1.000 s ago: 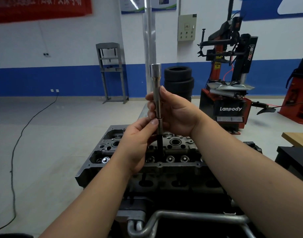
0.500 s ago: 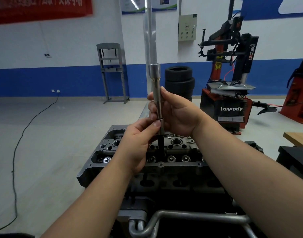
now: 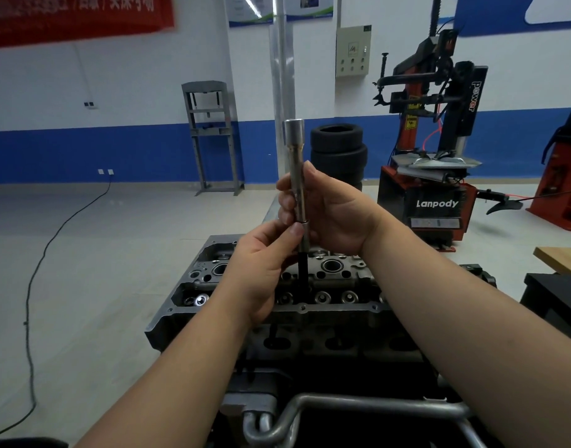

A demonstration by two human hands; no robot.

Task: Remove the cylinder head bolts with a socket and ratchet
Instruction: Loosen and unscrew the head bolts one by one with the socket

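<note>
Hands meet at frame centre over the cylinder head (image 3: 342,305). Right hand (image 3: 329,215) has fingers curled round a long chrome extension bar (image 3: 295,176), held upright, thumb tip up along the shaft. Left hand (image 3: 261,266) pinches the lower chrome collar of the bar betw thumb and fingertips, at abt 7 o'clock from the right hand. Below the collar a dark shaft (image 3: 302,270) runs down into the head, prob a bolt hanging from the socket or the socket end itself; can't tell which, and can't tell if it's seated or lifted clear. Drive end (image 3: 293,132) of the bar at 12 o'clock is bare, no ratchet on it and no ratchet seen anywhere in view.

Progress, judged: mid-task. One bolt position being worked by hand w/o ratchet, so likely already broken loose and being spun or lifted out. Other bolt wells along the head not readable as empty or filled; count left unknown.

Around: metal tube frame (image 3: 358,409) at 6 o'clock, close under the forearms. Tyre changer (image 3: 436,150) at 2 o'clock, stacked tyres (image 3: 339,150) at 1 o'clock, grey shop press (image 3: 210,137) at 11 o'clock, black cable (image 3: 32,302) on floor at 9 o'clock. All well apart; nothing blocks the hands.
</note>
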